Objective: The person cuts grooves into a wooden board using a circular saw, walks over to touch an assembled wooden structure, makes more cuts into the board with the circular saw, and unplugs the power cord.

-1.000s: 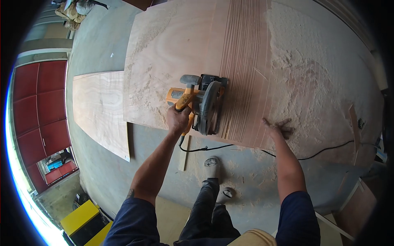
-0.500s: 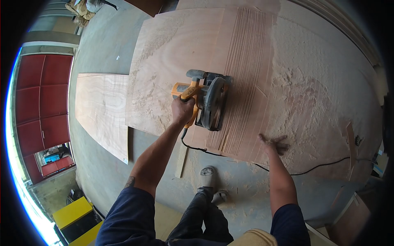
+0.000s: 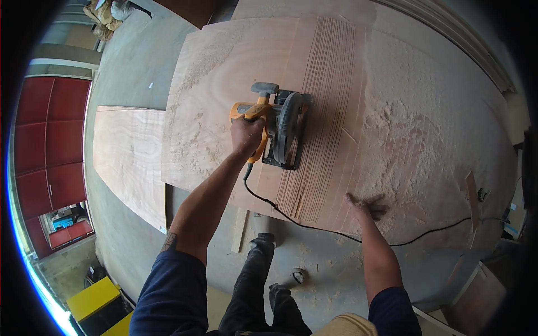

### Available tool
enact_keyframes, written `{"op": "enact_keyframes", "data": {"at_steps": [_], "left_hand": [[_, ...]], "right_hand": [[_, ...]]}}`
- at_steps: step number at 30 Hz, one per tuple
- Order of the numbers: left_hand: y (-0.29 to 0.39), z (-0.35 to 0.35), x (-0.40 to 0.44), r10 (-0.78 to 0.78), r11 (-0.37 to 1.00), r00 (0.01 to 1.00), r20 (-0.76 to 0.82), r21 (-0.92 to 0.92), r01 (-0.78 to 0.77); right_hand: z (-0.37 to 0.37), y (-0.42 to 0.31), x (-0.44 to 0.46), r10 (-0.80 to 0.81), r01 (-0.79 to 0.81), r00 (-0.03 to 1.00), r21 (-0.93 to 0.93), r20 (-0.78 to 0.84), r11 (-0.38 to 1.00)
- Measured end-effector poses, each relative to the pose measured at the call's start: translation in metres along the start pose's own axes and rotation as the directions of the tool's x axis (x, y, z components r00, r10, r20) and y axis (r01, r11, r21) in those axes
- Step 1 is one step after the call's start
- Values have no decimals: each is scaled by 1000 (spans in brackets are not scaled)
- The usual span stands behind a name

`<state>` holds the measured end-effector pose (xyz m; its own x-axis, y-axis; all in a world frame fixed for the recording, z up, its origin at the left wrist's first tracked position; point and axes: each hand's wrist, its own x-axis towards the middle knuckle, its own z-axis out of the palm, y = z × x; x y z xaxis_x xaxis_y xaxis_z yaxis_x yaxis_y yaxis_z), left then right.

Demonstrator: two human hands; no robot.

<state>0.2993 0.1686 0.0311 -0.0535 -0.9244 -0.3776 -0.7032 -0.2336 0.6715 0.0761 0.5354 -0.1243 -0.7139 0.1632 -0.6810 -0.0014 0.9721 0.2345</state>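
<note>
sawdust-strewn plywood [image 3: 258,50] carries the circular saw [image 3: 288,126] at the parallel grooves [image 3: 332,101], left hand [image 3: 246,136] wrapped round its handle [image 3: 256,110], right hand [image 3: 367,208] splayed on the plywood, the base [image 3: 283,164] best held flat and the cord [image 3: 274,205] clear.

Two hands are counted: one left hand [image 3: 246,134], one right hand [image 3: 368,208]. One saw [image 3: 287,129] is logged, plus one cord [image 3: 314,227]. The stacked sheets [image 3: 241,61] cannot be counted; one loose board [image 3: 131,148] is tallied at left. More than ten grooves [image 3: 332,61] are seen, too tightly packed for an exact count. Two thin strips are counted: one floor strip [image 3: 240,229], one upper strip [image 3: 472,196]. Two sleeves [image 3: 175,291], two legs [image 3: 252,277] and two shoes [image 3: 292,278] are marked, one shoe partly hidden. Six full red panels [image 3: 66,143] are noted, with one handle [image 3: 50,189]. Two yellow panels [image 3: 93,298] are counted; one white scrap [image 3: 150,85] is recorded.
</note>
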Motion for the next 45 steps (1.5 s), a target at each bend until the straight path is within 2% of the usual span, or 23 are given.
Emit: {"op": "enact_keyframes", "data": {"at_steps": [3,9,11,12,14,16,18,20,23,26,28,32,34,36,38,40,41,42,43,44,45], "left_hand": [[6,5,20,20,998,999,39,-63,-18],[34,18,58,72,997,997,13,-39,-72],[42,24,72,74,997,997,15,-22,-73],[47,26,80,68,998,998,11,-8,-68],[58,32,94,67,998,998,-1,15,-67],[69,36,107,67,997,998,-17,40,-67],[76,41,120,83,997,996,-29,5,-83],[83,46,135,84,996,996,-26,-6,-84],[85,61,166,127,991,990,-56,-28,-129],[97,66,185,162,986,983,-85,-34,-165],[108,70,194,153,987,985,-74,-36,-156],[119,76,220,191,981,977,-91,-17,-193],[127,80,229,193,981,979,-65,-20,-194],[134,83,238,143,988,988,-54,-51,-145],[140,85,245,123,991,991,-54,-38,-125],[153,83,245,145,988,988,-57,-54,-148],[161,83,246,126,990,990,-63,-49,-129],[166,85,249,119,991,991,-65,-45,-122],[171,87,255,118,992,991,-68,-33,-121],[174,88,262,117,993,991,-70,-17,-118],[169,90,266,100,995,993,-65,-5,-100]], "right_hand": [[-3,-2,-9,-20,19,1000,41,13,999],[-9,-5,-16,-41,38,999,121,23,992],[10,6,5,-35,32,999,127,21,991],[39,20,33,-94,90,996,177,12,980],[38,16,34,-152,149,988,233,-2,961],[-10,-2,-14,-50,43,998,145,43,988],[-20,-4,-20,-34,27,998,139,46,990],[-15,-3,-18,-16,9,999,133,49,991],[-7,1,-12,-75,71,997,191,16,979],[-19,-7,-15,0,-11,997,153,74,988],[-19,-9,-9,59,-62,995,36,79,997],[-15,-11,-5,69,-78,991,79,112,994],[-6,-18,0,44,-22,991,174,-124,984],[-38,-52,17,17,25,987,261,-159,965],[-69,-101,60,-37,94,952,175,-304,980],[-86,-144,122,-257,350,881,182,-397,919],[-105,-168,123,-264,353,882,178,-391,919],[-134,-190,107,-229,249,967,243,-109,937],[-149,-208,97,-185,130,966,276,183,952],[-144,-219,94,-188,132,963,271,192,953],[-133,-218,90,-72,54,996,265,59,963]]}}
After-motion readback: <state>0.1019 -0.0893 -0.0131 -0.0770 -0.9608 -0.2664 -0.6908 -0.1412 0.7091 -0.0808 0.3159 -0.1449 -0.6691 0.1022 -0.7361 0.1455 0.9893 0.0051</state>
